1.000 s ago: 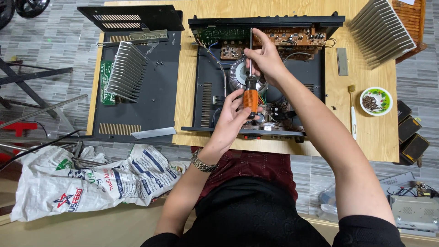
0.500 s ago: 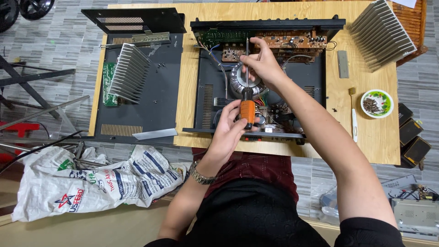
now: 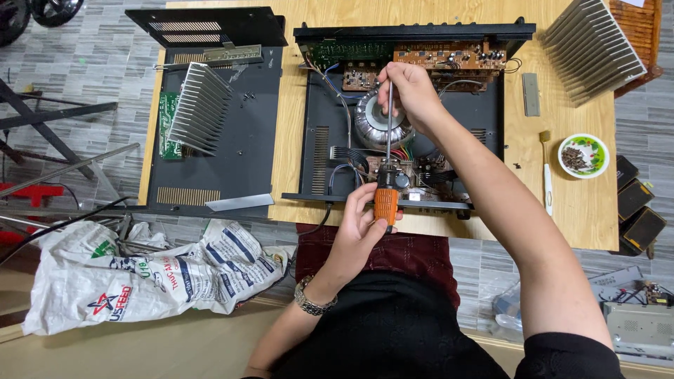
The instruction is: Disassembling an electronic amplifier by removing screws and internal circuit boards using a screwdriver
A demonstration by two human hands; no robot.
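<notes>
While the opened amplifier chassis (image 3: 411,119) lies on the tabletop (image 3: 288,105), a screwdriver (image 3: 387,175) is held over it by both hands.
Its orange handle is clasped by the left hand (image 3: 361,224) at the chassis's near edge; the shaft tip is pinched by the right hand (image 3: 411,95) above the round transformer (image 3: 375,123) inside the chassis. A finned heatsink (image 3: 200,109) is seen left of the chassis, a small bowl (image 3: 583,156) to its right.

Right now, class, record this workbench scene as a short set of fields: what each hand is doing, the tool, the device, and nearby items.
Left hand: grips the orange screwdriver handle
Right hand: steadies the shaft's far end
Device: open black amplifier chassis, round transformer inside
Surface: wooden table
Right side: finned heatsink, small bowl, toothbrush
Left side: second heatsink on a black panel
</notes>
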